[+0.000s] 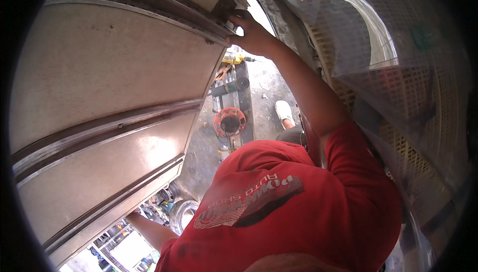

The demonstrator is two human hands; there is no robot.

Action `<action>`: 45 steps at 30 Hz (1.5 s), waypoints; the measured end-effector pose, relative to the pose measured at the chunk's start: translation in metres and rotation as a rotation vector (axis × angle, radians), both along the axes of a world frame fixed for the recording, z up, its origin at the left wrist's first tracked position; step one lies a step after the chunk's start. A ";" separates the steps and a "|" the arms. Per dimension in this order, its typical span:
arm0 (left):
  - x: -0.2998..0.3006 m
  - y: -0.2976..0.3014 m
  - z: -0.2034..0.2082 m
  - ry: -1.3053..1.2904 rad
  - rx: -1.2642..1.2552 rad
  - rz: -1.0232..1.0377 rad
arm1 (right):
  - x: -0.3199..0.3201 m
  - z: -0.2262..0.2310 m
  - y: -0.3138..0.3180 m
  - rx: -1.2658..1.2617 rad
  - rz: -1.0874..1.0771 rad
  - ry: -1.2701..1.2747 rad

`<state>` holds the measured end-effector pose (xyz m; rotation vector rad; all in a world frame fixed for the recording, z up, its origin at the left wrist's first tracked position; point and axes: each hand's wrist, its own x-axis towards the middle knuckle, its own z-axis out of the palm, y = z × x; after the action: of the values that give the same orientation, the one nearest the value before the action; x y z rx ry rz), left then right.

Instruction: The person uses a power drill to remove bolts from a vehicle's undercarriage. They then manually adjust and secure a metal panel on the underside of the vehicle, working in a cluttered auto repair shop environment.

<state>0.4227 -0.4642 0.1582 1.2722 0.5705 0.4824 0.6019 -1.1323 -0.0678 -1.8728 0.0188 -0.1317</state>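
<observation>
A right hand (pixel 248 35) grips the edge of a large beige panel (pixel 109 68) at the end of its upper metal rail (pixel 164 14), while the left hand (pixel 133 216) reaches to the lower edge, too obscured to tell whether it is closed. The panel, spanning the view's left side, screens the ground behind it. Beyond its edge lie a yellow power drill (pixel 231 59), a green angle grinder (pixel 225 89) and an orange ring-shaped object (pixel 217 122), near a white shoe (pixel 283 110). Plastic-wrapped cream latticework (pixel 408 150) crowds the right. The right arm stretches forward, nearly straight; the left extends low beside the red-shirted torso (pixel 308 197).
</observation>
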 end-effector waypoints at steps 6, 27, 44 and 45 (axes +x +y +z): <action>0.001 0.002 0.005 -0.012 -0.009 -0.009 | 0.000 -0.004 0.004 -0.023 -0.024 -0.057; -0.044 0.070 -0.007 -0.071 -0.105 0.005 | 0.015 -0.001 0.012 0.574 -0.109 0.089; -0.138 0.074 -0.069 -0.209 -0.353 -0.267 | 0.037 -0.010 0.051 0.531 -0.389 -0.016; -0.133 0.064 -0.069 -0.219 -0.370 -0.314 | 0.036 -0.013 0.037 0.478 -0.426 -0.050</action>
<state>0.2893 -0.4005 0.0891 0.9176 0.2524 0.2342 0.6376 -1.0955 -0.0806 -1.3649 0.3840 -0.4282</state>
